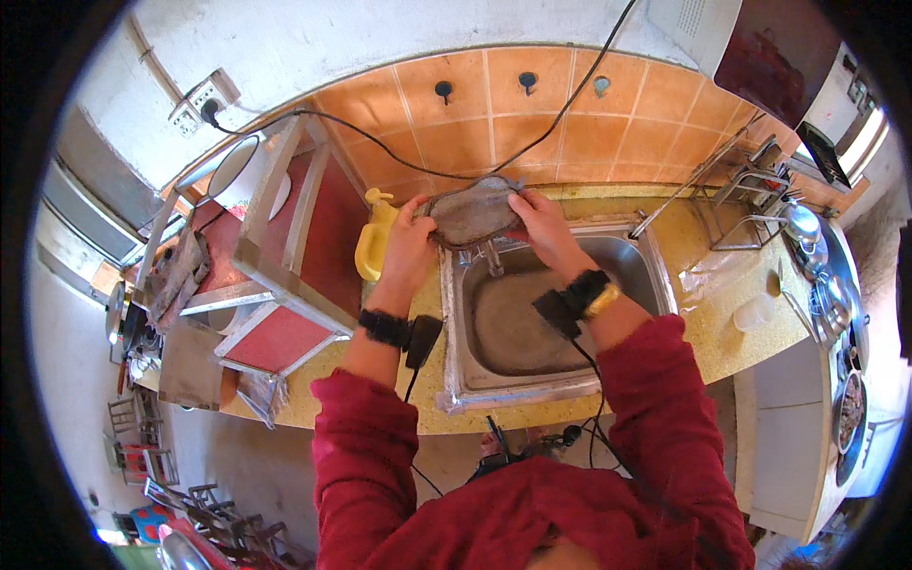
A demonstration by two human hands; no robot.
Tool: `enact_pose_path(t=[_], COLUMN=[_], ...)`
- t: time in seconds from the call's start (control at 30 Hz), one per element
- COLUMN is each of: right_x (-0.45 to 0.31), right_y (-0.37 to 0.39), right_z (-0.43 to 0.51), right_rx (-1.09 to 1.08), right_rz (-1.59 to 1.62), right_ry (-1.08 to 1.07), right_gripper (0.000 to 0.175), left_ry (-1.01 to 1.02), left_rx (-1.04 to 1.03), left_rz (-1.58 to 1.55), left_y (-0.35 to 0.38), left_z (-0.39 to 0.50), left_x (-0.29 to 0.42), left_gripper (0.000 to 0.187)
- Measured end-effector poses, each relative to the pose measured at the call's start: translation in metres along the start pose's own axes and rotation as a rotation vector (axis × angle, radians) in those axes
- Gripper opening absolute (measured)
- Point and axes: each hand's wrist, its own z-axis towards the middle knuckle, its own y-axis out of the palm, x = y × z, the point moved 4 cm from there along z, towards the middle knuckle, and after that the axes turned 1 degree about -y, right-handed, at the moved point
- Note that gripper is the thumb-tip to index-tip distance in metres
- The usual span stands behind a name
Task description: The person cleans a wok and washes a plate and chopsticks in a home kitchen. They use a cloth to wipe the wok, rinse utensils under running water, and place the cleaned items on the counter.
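Between my two hands a worn, greyish-brown cloth is held up and spread, above the back edge of the sink. My left hand grips its left end, close to a yellow plastic jug. At the cloth's right end, my right hand pinches it with the thumb on top. Below lies the stainless steel sink, whose metal faucet shows just under the cloth. Part of the faucet is hidden by the cloth.
A metal-framed rack with red panels stands on the left of the counter. A black cable runs along the tiled wall. On the right are a translucent cup, a metal rack and stacked pots.
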Motion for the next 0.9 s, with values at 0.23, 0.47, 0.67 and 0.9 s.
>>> enact_pose_path(t=[0.23, 0.47, 0.67, 0.9], right_x=[0.046, 0.019, 0.014, 0.064], right_y=[-0.02, -0.134, -0.265, -0.376], right_z=[-0.009, -0.142, -0.357, -0.635], right_rx=[-0.001, 0.226, 0.801, 1.353], right_rz=[-0.094, -0.075, 0.021, 0.205], right_ry=[0.143, -0.011, -0.001, -0.073], right_gripper=[0.028, 0.03, 0.031, 0.023], left_ry=[-0.045, 0.132, 0.219, 0.033], left_rx=[0.053, 0.097, -0.202, -0.719], left_rz=[-0.101, 0.093, 0.504, 0.791], left_y=[-0.03, -0.05, 0.054, 0.216], left_z=[0.016, -0.011, -0.096, -0.147], left_x=[-0.062, -0.047, -0.009, -0.046], left_gripper=[0.04, 0.049, 0.03, 0.039])
